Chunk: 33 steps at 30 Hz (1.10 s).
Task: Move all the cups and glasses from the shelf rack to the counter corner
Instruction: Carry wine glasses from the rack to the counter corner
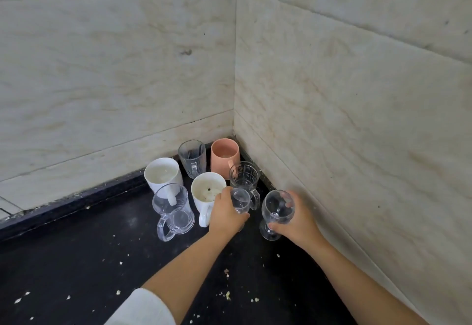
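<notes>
Several cups and glasses stand in the corner of the black counter [76, 261]. A pink mug [224, 156] sits deepest in the corner, with a ribbed clear glass [192, 157] to its left. In front stand a white mug [163, 175], a second white mug [205, 192], a clear handled mug [173, 212] and a patterned clear mug [244, 175]. My left hand [226, 213] grips a small stemmed glass [240, 201]. My right hand [297, 220] holds a second stemmed glass [277, 209], whose foot rests on or just above the counter.
Beige marble walls [357, 120] close the corner at the back and on the right. Pale crumbs [226, 295] lie scattered over the dark counter in front. A white sleeve [143, 309] covers my left forearm near the bottom edge.
</notes>
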Motion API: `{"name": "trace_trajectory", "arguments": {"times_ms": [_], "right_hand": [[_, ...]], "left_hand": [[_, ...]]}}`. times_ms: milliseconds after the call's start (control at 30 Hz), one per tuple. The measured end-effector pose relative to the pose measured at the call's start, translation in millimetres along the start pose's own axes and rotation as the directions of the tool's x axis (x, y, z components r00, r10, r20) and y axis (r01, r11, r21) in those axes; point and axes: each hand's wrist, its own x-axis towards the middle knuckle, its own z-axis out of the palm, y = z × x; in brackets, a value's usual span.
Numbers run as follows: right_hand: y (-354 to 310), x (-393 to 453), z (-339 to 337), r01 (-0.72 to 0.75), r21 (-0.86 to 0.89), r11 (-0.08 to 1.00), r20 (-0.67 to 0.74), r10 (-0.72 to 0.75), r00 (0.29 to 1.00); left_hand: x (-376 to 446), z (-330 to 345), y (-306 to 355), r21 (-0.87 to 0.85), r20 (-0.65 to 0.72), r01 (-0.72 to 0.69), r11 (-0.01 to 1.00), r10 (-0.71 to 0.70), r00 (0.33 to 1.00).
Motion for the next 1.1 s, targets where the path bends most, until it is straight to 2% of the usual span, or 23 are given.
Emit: {"name": "trace_trajectory", "arguments": {"times_ms": [200, 367, 467, 567, 700, 800, 900, 1100], "right_hand": [[6, 6, -3, -0.022, 0.012, 1.000, 0.081, 0.021, 0.997], [-1, 8, -10, 0.008, -0.084, 0.996, 0.128, 0.003, 0.992], [-12, 2, -16, 0.106, -0.221, 0.970, 0.091, -0.087, 0.992], [-27, -5, -16, 0.274, -0.444, 0.853, 0.140, -0.236, 0.962], [-58, -14, -1, 0.487, -0.488, 0.725, 0.214, -0.441, 0.872], [-84, -23, 22, 0.575, -0.461, 0.676, 0.301, -0.491, 0.818], [-111, -44, 59, 0.690, -0.410, 0.596, 0.433, -0.539, 0.723], [-165, -149, 150, 0.908, -0.169, 0.382, 0.694, -0.608, 0.385]], "left_hand": [[-5, 3, -2, -0.029, -0.011, 0.040, 0.999, -0.040, 0.999], [-13, 1, 3, 0.033, 0.020, 0.103, 0.994, -0.103, 0.994], [-22, -5, 14, 0.083, 0.004, 0.094, 0.992, -0.094, 0.996], [-36, -21, 23, 0.142, -0.050, 0.112, 0.984, -0.106, 0.993], [-66, -56, 17, 0.377, -0.175, 0.105, 0.920, -0.040, 0.984], [-101, -87, 0, 0.456, -0.250, 0.210, 0.865, -0.101, 0.963], [-151, -123, -25, 0.493, -0.343, 0.366, 0.789, -0.211, 0.915], [-316, -184, -92, 0.385, -0.570, 0.709, 0.590, -0.452, 0.686]]}}
